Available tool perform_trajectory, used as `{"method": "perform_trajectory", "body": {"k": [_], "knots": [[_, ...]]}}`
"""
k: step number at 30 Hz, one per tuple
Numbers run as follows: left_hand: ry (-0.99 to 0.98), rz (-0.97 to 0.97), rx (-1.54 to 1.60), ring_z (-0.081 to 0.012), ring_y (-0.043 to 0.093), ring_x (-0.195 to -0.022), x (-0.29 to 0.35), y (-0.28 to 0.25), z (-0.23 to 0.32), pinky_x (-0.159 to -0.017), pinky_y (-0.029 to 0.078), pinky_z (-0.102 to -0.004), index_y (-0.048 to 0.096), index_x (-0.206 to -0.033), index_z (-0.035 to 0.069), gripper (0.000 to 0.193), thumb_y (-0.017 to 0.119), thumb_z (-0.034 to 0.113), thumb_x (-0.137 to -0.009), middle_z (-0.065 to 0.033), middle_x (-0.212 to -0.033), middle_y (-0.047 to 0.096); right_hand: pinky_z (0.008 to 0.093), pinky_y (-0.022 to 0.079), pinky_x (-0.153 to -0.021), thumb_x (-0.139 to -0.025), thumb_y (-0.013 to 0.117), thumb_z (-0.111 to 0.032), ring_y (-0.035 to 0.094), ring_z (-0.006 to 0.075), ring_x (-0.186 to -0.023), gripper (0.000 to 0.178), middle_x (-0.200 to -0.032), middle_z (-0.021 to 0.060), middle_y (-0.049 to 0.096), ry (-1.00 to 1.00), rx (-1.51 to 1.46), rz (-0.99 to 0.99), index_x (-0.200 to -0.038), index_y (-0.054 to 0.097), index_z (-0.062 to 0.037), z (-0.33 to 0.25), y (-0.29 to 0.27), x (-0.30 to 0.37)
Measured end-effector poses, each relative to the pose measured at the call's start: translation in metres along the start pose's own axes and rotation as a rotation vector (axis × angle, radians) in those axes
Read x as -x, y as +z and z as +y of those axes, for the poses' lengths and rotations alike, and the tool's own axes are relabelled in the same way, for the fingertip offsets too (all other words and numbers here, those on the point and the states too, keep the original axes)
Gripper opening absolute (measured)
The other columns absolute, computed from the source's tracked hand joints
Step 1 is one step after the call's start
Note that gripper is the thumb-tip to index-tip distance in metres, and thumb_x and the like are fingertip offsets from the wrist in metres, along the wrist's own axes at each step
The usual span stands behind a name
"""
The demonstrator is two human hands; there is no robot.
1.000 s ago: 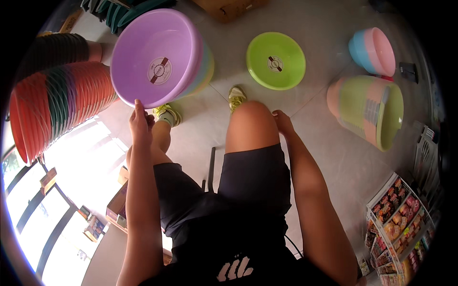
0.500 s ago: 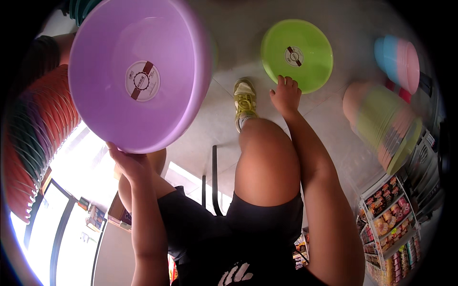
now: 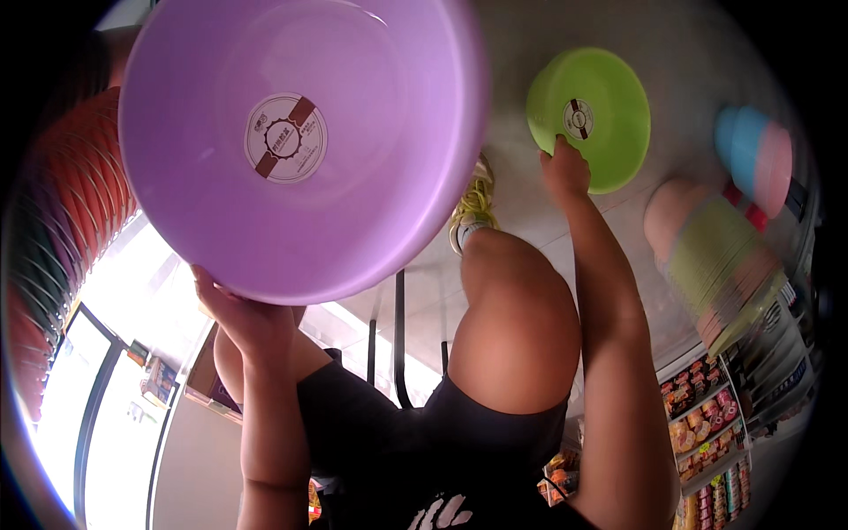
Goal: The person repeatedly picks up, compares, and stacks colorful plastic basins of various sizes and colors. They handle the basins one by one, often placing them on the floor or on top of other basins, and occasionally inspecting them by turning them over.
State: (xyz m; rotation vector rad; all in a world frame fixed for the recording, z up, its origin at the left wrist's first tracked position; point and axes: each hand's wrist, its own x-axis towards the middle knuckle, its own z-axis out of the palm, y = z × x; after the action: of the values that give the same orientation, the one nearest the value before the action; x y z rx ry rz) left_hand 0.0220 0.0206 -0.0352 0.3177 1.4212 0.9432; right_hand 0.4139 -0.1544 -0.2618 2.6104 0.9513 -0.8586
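A large purple plastic basin (image 3: pixel 380 115) with a round paper label inside fills the upper left, tilted so its inside faces me. My left hand (image 3: pixel 246 320) is closed on its near rim, the fingers partly hidden under it. Farther right, a smaller green basin (image 3: pixel 616 115), also labelled inside, leans to one side. My right hand (image 3: pixel 566 170) grips its near left rim, one digit showing inside the wall and the other fingers mostly behind it. The two basins are apart.
Nested orange, green and purple buckets with wire handles (image 3: pixel 84 177) stand at far left. At right are stacked blue and pink tubs (image 3: pixel 755 159), a stack of pale green and pink basins (image 3: pixel 715 256) and shelves of packaged goods (image 3: pixel 707 420). My shoe (image 3: pixel 475 199) is partly behind the purple basin.
The purple basin has come closer and shifted right, covering part of my shoe. My right hand has closed on the green basin's rim, and that basin has moved right and tipped.
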Motion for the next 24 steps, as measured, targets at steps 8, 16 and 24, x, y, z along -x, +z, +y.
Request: {"method": "perform_trajectory", "body": {"k": [8,16,24], "knots": [[-0.050,-0.067,-0.106,-0.0138,0.052,-0.063,0.006,-0.006,-0.001,-0.056,0.039,-0.0276,0.054,-0.075,0.015,0.049,0.048,0.057,-0.098,0.0015,-0.067,0.054,0.0356,0.047,-0.094,-0.089,0.069,-0.019,0.063,0.0230,-0.107,0.042,-0.116,0.0134,0.067,-0.216,-0.827,-0.066,-0.126,0.060,-0.0011,0.070,-0.103,0.079],[0.245,-0.158,-0.235,-0.0078,0.042,-0.058,0.085,-0.023,0.009,-0.050,0.034,-0.0232,0.048,-0.077,0.011,0.033,0.059,0.032,-0.100,0.0027,-0.068,0.043,0.0340,0.052,-0.083,-0.089,0.070,-0.023,0.066,0.0184,-0.093,0.039,-0.103,0.0106,0.070,-0.345,-0.977,0.184,-0.118,0.061,0.0014,0.065,-0.205,0.279],[0.715,-0.925,-0.566,-0.0097,0.053,-0.064,0.254,0.000,0.027,-0.058,0.044,-0.0258,0.057,-0.094,0.000,0.027,0.073,0.022,-0.090,-0.0018,-0.076,0.055,0.0342,0.054,-0.075,-0.086,0.074,-0.021,0.070,0.0227,-0.081,0.037,-0.094,0.0126,0.072,-0.533,-0.887,0.330,-0.114,0.062,-0.0002,0.018,-0.245,0.446]]}}
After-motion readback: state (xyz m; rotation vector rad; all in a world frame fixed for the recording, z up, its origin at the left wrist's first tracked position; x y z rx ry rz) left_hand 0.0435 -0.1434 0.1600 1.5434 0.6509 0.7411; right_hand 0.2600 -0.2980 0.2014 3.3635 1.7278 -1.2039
